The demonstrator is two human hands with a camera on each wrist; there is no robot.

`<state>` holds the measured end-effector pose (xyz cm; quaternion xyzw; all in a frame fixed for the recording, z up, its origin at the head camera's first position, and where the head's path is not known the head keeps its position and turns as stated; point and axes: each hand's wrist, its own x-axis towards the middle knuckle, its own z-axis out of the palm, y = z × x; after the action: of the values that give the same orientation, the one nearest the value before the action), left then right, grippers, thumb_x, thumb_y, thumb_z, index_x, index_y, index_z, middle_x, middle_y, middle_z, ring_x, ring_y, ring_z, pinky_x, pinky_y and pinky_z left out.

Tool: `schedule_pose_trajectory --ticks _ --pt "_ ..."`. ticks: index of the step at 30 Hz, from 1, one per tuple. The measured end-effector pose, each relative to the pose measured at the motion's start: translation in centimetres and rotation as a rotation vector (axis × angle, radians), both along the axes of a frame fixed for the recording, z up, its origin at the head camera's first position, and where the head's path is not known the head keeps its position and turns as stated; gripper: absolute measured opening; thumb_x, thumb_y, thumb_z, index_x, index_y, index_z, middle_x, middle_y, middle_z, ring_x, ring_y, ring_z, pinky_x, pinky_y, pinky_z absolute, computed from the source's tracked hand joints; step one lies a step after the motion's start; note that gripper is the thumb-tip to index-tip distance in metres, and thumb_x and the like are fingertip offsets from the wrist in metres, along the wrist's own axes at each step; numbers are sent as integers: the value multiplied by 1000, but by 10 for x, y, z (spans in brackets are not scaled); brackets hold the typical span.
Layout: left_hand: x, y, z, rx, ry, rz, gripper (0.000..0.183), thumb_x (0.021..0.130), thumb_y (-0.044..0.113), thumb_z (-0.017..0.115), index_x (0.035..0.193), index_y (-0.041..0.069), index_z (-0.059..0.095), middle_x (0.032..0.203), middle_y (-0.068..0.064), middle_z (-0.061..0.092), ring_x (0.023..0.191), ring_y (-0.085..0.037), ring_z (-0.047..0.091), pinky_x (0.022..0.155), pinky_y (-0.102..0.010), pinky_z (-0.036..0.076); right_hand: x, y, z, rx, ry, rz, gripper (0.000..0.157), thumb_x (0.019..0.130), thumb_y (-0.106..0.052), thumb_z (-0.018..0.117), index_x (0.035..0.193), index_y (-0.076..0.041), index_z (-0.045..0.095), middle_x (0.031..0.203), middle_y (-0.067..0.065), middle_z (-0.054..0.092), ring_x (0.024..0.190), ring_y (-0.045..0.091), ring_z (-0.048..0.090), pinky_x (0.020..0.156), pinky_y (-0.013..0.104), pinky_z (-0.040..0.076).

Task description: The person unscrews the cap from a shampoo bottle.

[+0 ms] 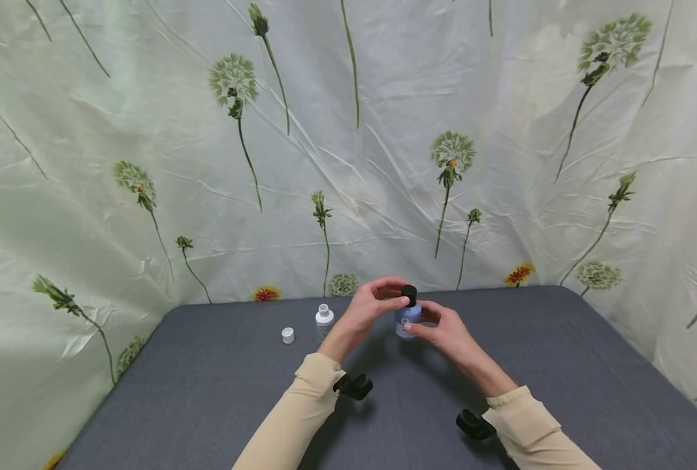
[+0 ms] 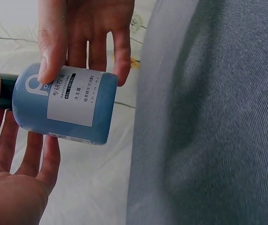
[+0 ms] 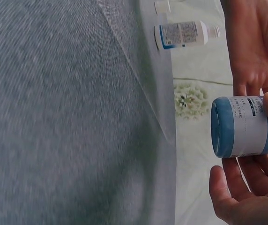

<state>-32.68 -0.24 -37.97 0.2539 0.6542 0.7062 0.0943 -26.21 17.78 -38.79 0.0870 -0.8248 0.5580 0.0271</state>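
A blue bottle with a white label and a black cap is held upright between both hands, close above the table. My left hand pinches the cap between thumb and fingers. Around the bottle's body my right hand grips with its thumb on the label side, fingers behind. The label carries printed text in the left wrist view. Just left of my left hand stands a white bottle with its neck uncapped, partly hidden by that hand. Its lower part shows a blue band in the right wrist view.
A small white cap lies on the table left of the white bottle. The dark grey tabletop reaches back to a pale curtain printed with dandelions. Black wrist devices sit at both sleeves.
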Motion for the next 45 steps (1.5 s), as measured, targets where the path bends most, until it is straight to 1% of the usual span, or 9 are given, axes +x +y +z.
schedule_pose_trajectory --ticks 8,17,27,29,31,32,38,39,45 --pt "4 -11 -3 -35 6 8 32 89 8 73 120 5 68 112 -7 68 107 -22 62 94 -40 46 3 -9 -4 -14 -5 2 53 88 -24 76 132 -1 58 120 11 64 114 30 56 89 45 49" --pt "12 -25 -1 -73 26 24 31 89 11 73 118 5 67 111 -8 68 107 -24 60 93 -40 47 5 -20 -6 -30 -10 19 51 88 -22 77 131 -3 59 119 10 65 113 28 57 88 44 50" --pt "18 -39 -6 -85 21 44 33 89 7 72 122 3 65 112 -5 67 109 -25 60 92 -39 47 11 -33 -7 -42 -23 31 49 86 -21 78 129 -3 61 114 8 66 110 26 58 85 42 51" --pt "19 -41 -6 -91 16 42 34 90 5 71 123 1 64 112 -6 67 110 -26 59 92 -39 47 13 -35 -8 -43 -25 27 49 86 -21 78 129 -3 61 114 8 66 110 26 58 84 42 52" --pt "21 -43 -7 -88 17 40 33 89 6 71 122 2 65 112 -5 66 108 -24 60 91 -38 48 15 -36 -7 -43 -31 26 50 86 -21 78 129 -2 61 114 8 66 109 26 58 84 42 52" --pt "25 -44 -4 -92 15 38 33 90 6 71 122 2 64 112 -6 66 108 -24 60 91 -39 48 15 -37 -7 -43 -36 23 51 86 -21 79 129 -2 61 114 8 66 109 26 59 84 43 52" --pt "32 -47 -3 -102 17 60 35 90 12 73 123 6 64 116 -7 66 110 -23 59 91 -40 48 21 -41 -6 -52 -46 12 51 85 -21 79 129 -3 61 114 7 67 109 26 59 84 43 52" --pt "31 -47 -7 -103 23 67 35 90 14 74 123 7 65 116 -7 66 109 -23 60 91 -40 48 22 -42 -6 -52 -46 11 51 85 -21 80 129 -4 61 114 7 67 109 26 59 83 43 52" --pt "37 -50 -8 -107 39 93 33 89 14 75 120 7 67 113 -7 67 108 -23 61 90 -39 48 26 -44 -8 -42 -47 13 52 84 -21 80 129 -4 61 112 5 67 106 24 61 82 43 53"
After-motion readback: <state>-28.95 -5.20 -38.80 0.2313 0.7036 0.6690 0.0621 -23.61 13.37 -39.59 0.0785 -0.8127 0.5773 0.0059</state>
